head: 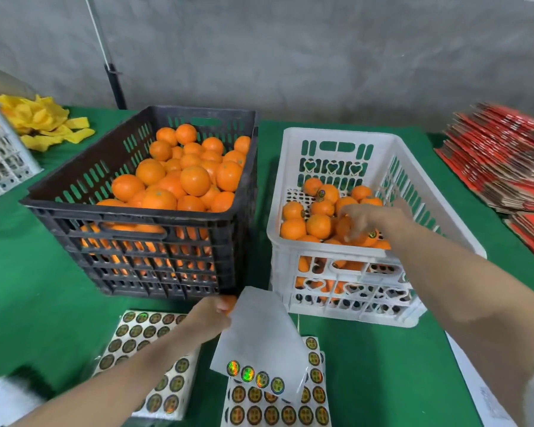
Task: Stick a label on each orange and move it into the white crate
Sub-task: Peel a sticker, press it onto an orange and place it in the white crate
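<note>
Green-covered table point(28, 303) before a bare grey wall point(290, 57): you have the black crate point(136, 229) on the left and the white crate point(352, 272) on the right, its long side running away from you.
Your right grip point(367, 218) reaches inside the white crate, fingers curled over a labelled orange point(366, 238) on the near pile, its sticker facing up toward you; being round, it shows no long axis. Your left grip point(210, 315) closes round a second orange point(228, 302) just before the black crate's near corner, against a curled backing sheet point(259, 334) with four labels point(255, 377) along its near edge.
</note>
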Available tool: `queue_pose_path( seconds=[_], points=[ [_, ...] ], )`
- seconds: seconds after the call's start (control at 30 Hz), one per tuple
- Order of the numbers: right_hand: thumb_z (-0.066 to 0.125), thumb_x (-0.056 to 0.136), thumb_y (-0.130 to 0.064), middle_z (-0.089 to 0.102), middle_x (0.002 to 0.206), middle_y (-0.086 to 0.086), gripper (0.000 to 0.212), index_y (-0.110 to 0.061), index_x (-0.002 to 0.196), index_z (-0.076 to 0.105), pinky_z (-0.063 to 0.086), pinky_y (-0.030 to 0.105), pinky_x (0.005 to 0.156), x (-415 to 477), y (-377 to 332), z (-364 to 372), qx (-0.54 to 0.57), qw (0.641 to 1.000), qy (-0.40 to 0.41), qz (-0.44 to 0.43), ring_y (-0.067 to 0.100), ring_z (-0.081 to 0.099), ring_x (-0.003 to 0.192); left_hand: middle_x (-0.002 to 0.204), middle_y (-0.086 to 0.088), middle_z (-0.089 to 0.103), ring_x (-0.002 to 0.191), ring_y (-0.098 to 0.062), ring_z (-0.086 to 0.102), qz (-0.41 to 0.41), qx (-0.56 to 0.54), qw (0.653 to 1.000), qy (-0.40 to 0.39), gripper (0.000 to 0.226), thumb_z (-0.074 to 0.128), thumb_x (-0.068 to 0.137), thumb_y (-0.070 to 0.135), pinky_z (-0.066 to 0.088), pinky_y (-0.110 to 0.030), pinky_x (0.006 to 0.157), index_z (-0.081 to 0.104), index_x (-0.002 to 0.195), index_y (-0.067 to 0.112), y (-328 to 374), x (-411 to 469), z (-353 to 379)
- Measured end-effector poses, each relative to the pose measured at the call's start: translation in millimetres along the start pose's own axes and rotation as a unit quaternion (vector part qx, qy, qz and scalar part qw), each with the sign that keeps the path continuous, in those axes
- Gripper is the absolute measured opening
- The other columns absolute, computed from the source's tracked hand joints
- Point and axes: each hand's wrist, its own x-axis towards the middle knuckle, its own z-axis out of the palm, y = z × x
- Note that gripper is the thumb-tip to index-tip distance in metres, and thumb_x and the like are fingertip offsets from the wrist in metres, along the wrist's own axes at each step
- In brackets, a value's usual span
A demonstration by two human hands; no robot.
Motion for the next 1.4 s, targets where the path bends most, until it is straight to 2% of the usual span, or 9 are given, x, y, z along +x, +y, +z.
queue_pose_path(
  seconds=[0.13, 0.27, 0.37, 0.53, 0.77, 0.9, 1.17, 1.3, 1.4],
  points=[
    [0.065, 0.087, -0.029, 0.046, 0.14, 0.014, 0.06, -0.008, 0.138, 0.041, 0.038, 0.039, 0.102, -10, -16, -7, 0.067, 0.986, 0.153, -0.015, 0.031, 0.042, 0.128, 0.112, -0.007, 0.054, 0.095, -0.021, 0.058, -0.048, -0.008, 0.999, 0.0, 0.06, 0.075, 0.079, 0.026, 0.05, -0.024, 0.068, 0.044, 0.128, 0.01, -7, -2, 6],
    [0.057, 0.089, -0.014, 0.065, 0.101, 0.006, 0.02, -0.007, 0.107, 0.063, 0.05, 0.031, 0.078, -74, -58, -9, 0.294, 0.794, 0.503, -0.175, 0.015, 0.059, 0.087, 0.124, -0.008, 0.038, 0.109, -0.022, 0.044, -0.043, -0.02, 0.998, 0.042, 0.083, 0.083, 0.071, 0.02, 0.042, -0.028, 0.085, 0.033, 0.136, 0.007, -5, -14, 16],
    [0.052, 0.086, -0.012, 0.061, 0.072, -0.001, 0.014, -0.007, 0.082, 0.064, 0.04, 0.014, 0.059, -130, -104, 35, 0.284, 0.79, 0.393, -0.376, 0.007, 0.049, 0.063, 0.118, -0.009, 0.052, 0.099, -0.021, 0.054, -0.049, -0.103, 0.992, 0.049, 0.066, 0.081, 0.071, 0.003, 0.046, -0.027, 0.08, 0.046, 0.127, 0.004, -3, -19, 22],
    [0.052, 0.091, -0.012, 0.063, 0.087, 0.012, 0.019, 0.0, 0.087, 0.066, 0.04, 0.027, 0.074, -138, -144, 123, 0.233, 0.904, 0.146, -0.326, 0.019, 0.054, 0.079, 0.094, -0.024, 0.069, 0.084, -0.036, 0.068, -0.123, -0.31, 0.942, -0.04, 0.016, 0.063, 0.087, -0.001, 0.057, -0.043, 0.071, 0.062, 0.1, -0.01, 8, -24, 7],
    [0.053, 0.09, -0.04, 0.056, 0.104, -0.002, 0.032, -0.016, 0.104, 0.067, 0.029, 0.022, 0.072, -140, -167, 144, 0.223, 0.928, 0.189, -0.233, 0.009, 0.046, 0.087, 0.092, -0.023, 0.062, 0.085, -0.033, 0.062, -0.082, -0.309, 0.948, -0.001, 0.008, 0.057, 0.091, 0.0, 0.055, -0.042, 0.072, 0.057, 0.096, -0.007, 21, -29, -1],
    [0.049, 0.094, -0.031, 0.056, 0.106, 0.002, 0.028, -0.013, 0.107, 0.066, 0.031, 0.023, 0.076, -139, -168, 135, 0.169, 0.925, 0.241, -0.241, 0.017, 0.049, 0.101, 0.096, -0.028, 0.06, 0.087, -0.036, 0.06, -0.079, -0.348, 0.934, -0.013, 0.005, 0.054, 0.09, -0.009, 0.051, -0.051, 0.087, 0.056, 0.093, -0.012, 31, -29, -7],
    [0.067, 0.08, -0.012, 0.063, 0.079, 0.005, 0.008, -0.008, 0.077, 0.073, 0.043, 0.026, 0.066, -144, -164, 136, 0.241, 0.87, 0.323, -0.283, 0.023, 0.059, 0.075, 0.116, -0.031, 0.059, 0.096, -0.039, 0.059, -0.113, -0.369, 0.918, -0.091, 0.022, 0.043, 0.096, -0.008, 0.049, -0.045, 0.08, 0.052, 0.115, -0.016, 32, -31, -12],
    [0.07, 0.074, -0.003, 0.064, 0.073, 0.006, 0.005, -0.007, 0.071, 0.071, 0.051, 0.031, 0.061, -151, -161, 133, 0.268, 0.85, 0.324, -0.319, 0.022, 0.06, 0.068, 0.103, -0.026, 0.064, 0.085, -0.03, 0.064, -0.057, -0.315, 0.943, -0.085, 0.016, 0.045, 0.097, -0.003, 0.055, -0.034, 0.068, 0.058, 0.103, -0.009, 30, -32, -10],
    [0.069, 0.073, 0.0, 0.063, 0.071, -0.004, 0.011, -0.011, 0.072, 0.069, 0.045, 0.022, 0.06, -160, -163, 125, 0.324, 0.823, 0.316, -0.342, 0.006, 0.053, 0.066, 0.101, -0.02, 0.062, 0.092, -0.032, 0.063, -0.013, -0.246, 0.967, -0.06, 0.01, 0.049, 0.094, -0.001, 0.054, -0.042, 0.082, 0.056, 0.099, 0.004, 16, -32, -3]
  ],
)
